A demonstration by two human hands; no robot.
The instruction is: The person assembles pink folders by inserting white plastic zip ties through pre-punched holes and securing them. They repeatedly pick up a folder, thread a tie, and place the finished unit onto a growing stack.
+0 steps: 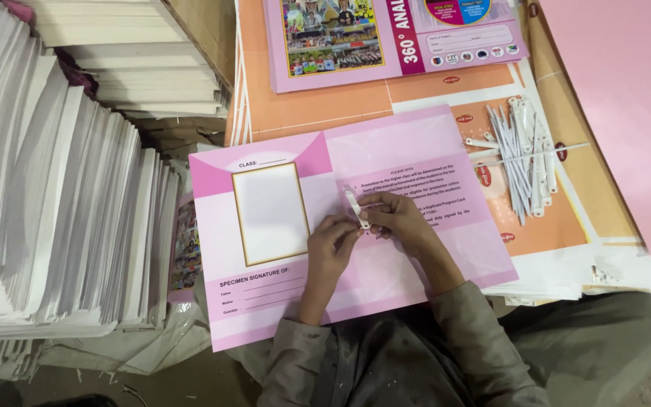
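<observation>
A pink printed card folder (pixel 408 151) lies open and flat before me, with a blank white photo box (pixel 270 212) on its left half. Both hands meet over its middle fold. My left hand (pixel 331 243) pinches the lower end of a small white plastic file clip strip (pixel 354 205). The upper part of the same strip is gripped by my right hand (pixel 396 218), which holds it tilted just above the card.
A heap of loose white plastic strips (pixel 523 154) lies to the right on orange card sheets (pixel 318 105). Tall stacks of white paper bundles (pixel 62 196) fill the left. A printed pink cover (pixel 393 38) lies at the top, a plain pink sheet (pixel 627 98) at right.
</observation>
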